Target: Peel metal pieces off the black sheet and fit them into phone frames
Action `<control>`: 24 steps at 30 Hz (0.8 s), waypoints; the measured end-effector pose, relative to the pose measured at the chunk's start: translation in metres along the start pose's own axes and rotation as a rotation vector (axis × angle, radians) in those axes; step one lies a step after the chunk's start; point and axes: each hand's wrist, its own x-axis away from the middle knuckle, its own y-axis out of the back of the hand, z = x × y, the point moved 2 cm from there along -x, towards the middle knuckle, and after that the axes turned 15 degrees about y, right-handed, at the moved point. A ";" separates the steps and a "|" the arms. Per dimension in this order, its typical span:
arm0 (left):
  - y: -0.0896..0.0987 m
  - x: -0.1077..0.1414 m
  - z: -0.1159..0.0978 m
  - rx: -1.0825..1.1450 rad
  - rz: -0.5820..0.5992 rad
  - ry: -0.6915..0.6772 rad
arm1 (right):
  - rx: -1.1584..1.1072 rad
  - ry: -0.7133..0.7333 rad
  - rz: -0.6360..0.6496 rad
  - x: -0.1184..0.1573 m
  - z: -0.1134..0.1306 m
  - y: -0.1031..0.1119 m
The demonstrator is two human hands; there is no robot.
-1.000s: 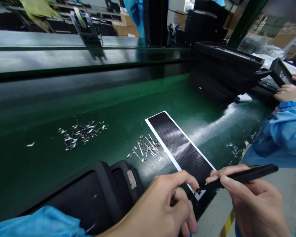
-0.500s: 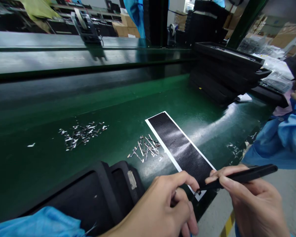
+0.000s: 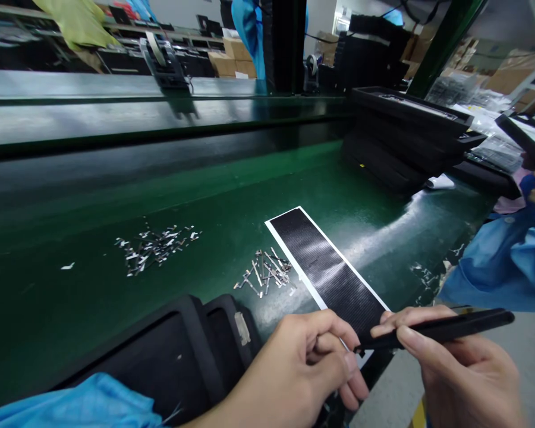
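Black tweezers [image 3: 446, 328] lie in my right hand [image 3: 463, 362], closed around them, with their tips pointing left. At those tips is a tiny dark piece, too small to make out fully. My left hand [image 3: 307, 362] is pinched closed just left of the tips, and a thin silvery strip [image 3: 344, 345] shows between its fingers. Beneath both hands runs a black ribbed sheet with a white border [image 3: 325, 255], lying flat on the green table. Left of the sheet is a pile of small flex strips [image 3: 265, 273].
Farther left lies a second pile of small parts [image 3: 156, 249]. Black trays [image 3: 160, 356] sit at the near left, and stacked black trays [image 3: 405, 142] at the back right. A tape dispenser [image 3: 163, 59] stands on the rear ledge. At the right is a co-worker's blue sleeve [image 3: 503, 261].
My left thumb and fingers have come together in a pinch near the tweezer tips. The tweezers have shifted slightly. At the right, the co-worker's hand and a dark object have moved.
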 end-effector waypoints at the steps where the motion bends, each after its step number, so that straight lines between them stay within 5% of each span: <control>1: 0.000 -0.001 0.000 -0.002 -0.005 -0.003 | -0.003 0.014 0.009 0.000 0.001 0.000; 10: 0.002 -0.001 0.000 -0.038 -0.060 0.017 | 0.122 0.010 -0.009 0.012 -0.005 0.003; 14: 0.004 0.001 -0.001 -0.014 -0.055 -0.031 | 0.210 0.123 -0.114 0.010 0.003 0.013; 17: 0.007 0.006 -0.007 0.021 -0.084 -0.114 | 0.187 0.184 -0.079 0.005 0.010 0.013; 24: 0.016 0.038 -0.020 0.127 -0.312 -0.387 | 0.097 0.201 0.121 0.004 0.018 -0.047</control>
